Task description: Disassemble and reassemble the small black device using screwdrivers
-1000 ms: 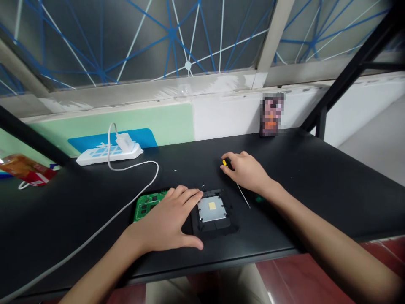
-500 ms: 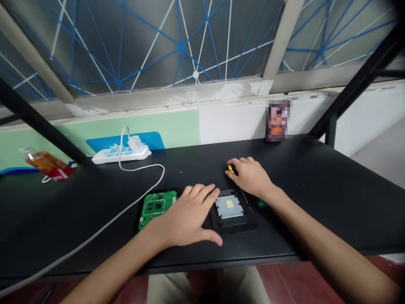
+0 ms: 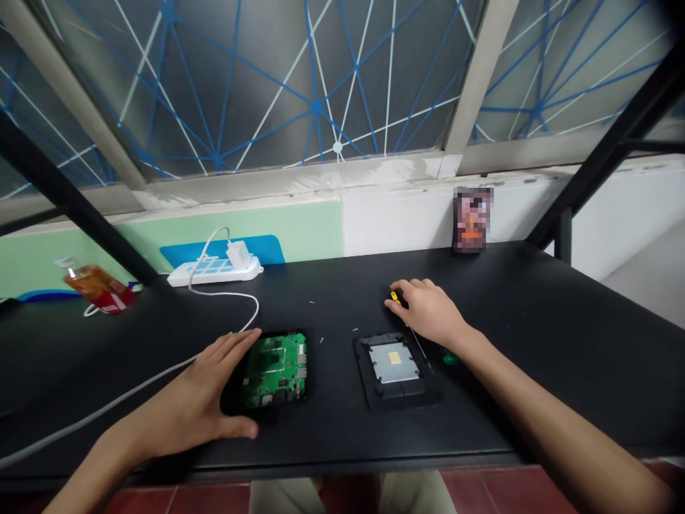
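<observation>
At the left edge of a black case with a green circuit board (image 3: 286,364) is my left hand (image 3: 206,396), thumb spread wide from the fingers. I cannot tell whether it presses on the case. My right hand (image 3: 428,308) is closed around a screwdriver (image 3: 394,296) with a yellow and black handle. Its thin shaft slants down beside a black cover (image 3: 377,392), which lies flat with a silver metal plate (image 3: 379,368) and a pale yellow pad (image 3: 394,358) on it. Three small screws (image 3: 322,340) lie between the case and the cover.
A green object (image 3: 450,357) is partly hidden under my right wrist. A white power strip (image 3: 214,271) with a plugged-in charger (image 3: 240,254) sits at the back; its cable (image 3: 155,378) crosses the left side. A bottle (image 3: 99,285) stands far left, a blurred box-like item (image 3: 471,221) back right.
My left hand has moved left, from between the cover and the circuit board to the case's left edge. My right hand stays near the cover with the screwdriver. The view has shifted slightly.
</observation>
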Available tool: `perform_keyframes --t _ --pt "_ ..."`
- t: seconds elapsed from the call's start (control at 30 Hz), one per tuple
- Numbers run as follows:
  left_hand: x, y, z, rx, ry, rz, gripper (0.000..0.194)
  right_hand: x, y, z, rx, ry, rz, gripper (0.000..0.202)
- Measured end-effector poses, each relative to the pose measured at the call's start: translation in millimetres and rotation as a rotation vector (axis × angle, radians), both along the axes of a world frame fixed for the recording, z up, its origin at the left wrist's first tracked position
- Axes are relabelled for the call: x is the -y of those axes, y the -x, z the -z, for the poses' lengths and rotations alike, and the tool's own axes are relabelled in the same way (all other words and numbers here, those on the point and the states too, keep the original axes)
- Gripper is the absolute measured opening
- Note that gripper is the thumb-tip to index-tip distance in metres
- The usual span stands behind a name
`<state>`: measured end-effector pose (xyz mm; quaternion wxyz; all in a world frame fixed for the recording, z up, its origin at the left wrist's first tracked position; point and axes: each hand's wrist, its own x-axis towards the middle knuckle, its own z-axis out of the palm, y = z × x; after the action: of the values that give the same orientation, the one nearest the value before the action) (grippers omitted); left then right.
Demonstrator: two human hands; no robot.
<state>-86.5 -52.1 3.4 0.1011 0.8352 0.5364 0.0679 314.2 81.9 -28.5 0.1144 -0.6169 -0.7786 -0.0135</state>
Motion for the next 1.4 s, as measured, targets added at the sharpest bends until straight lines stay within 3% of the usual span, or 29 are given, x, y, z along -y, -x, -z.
perform_keyframes --t 0.33,0.57,0.7,1.0,1.27,1.4 --pt "-5 3 4.6 0.05 0.068 -0.004 0.108 -1 -2 1.7 -0.009 -0.038 -0.027 0.042" --pt "18 9 12.7 0.065 0.091 0.002 0.119 1 -2 1.2 -0.008 -0.067 -0.036 0.039" --pt "18 -10 14.5 0.094 0.143 0.021 0.121 1 -2 1.4 -0.011 -0.065 -0.039 0.041" --pt "-13 -62 10.0 0.211 0.204 0.111 0.115 4 0 -1.8 -0.037 -0.147 -0.07 0.041" --pt "-31 -74 15.6 0.24 0.219 0.142 0.124 13 6 -14.3 -0.129 -0.313 -0.097 0.041" --pt "-32 -70 24.9 0.275 0.198 0.164 0.127 24 12 -23.3 -0.254 -0.178 -0.278 0.039"
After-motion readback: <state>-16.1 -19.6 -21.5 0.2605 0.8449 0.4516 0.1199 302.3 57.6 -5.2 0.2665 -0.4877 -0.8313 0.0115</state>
